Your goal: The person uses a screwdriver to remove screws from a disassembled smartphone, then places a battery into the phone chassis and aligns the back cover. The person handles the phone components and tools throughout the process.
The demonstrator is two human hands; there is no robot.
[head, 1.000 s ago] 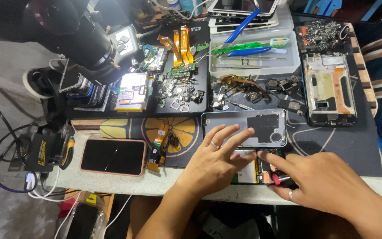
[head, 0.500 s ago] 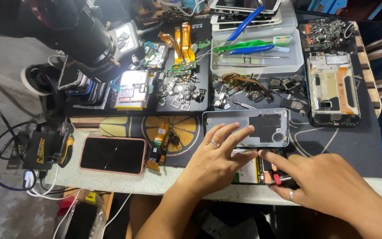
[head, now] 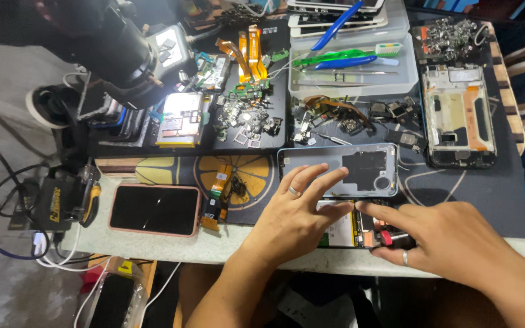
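1. Left edge of bench (head: 171, 246): charger block (head: 56, 203) with cables, idle. Just right of it a phone (head: 155, 209) in a pink case lies screen up, dark, closed, not being touched.
2. Back left corner: microscope (head: 110, 48) over a tray of small boards and loose parts (head: 244, 118). Orange flex cables (head: 247, 45) lie behind them.
3. Centre, on the mat (head: 171, 170) with the citrus print: a clear back cover (head: 338, 170) lies flat, already off its phone.
4. Front edge, centre: left hand (head: 293, 218), palm down and fingers spread, rests on the opened phone (head: 350, 228); fingertips reach the cover's near edge. It presses flat and grips nothing. A ring is on one finger.
5. The opened phone is mostly hidden under both hands. A pale battery face and an orange-red part show between them.
6. Right of centre, front edge: right hand (head: 451, 237), forefinger out toward the phone's inside, thumb low by the red part. Whether it pinches a small part or tool, I cannot tell.
7. Back right: bin (head: 353, 67) of plastic tools, and a stripped frame (head: 460, 115) on the dark mat.
8. Judgement: opening is done. Internal work is under way. Refitting the cover is not yet done.
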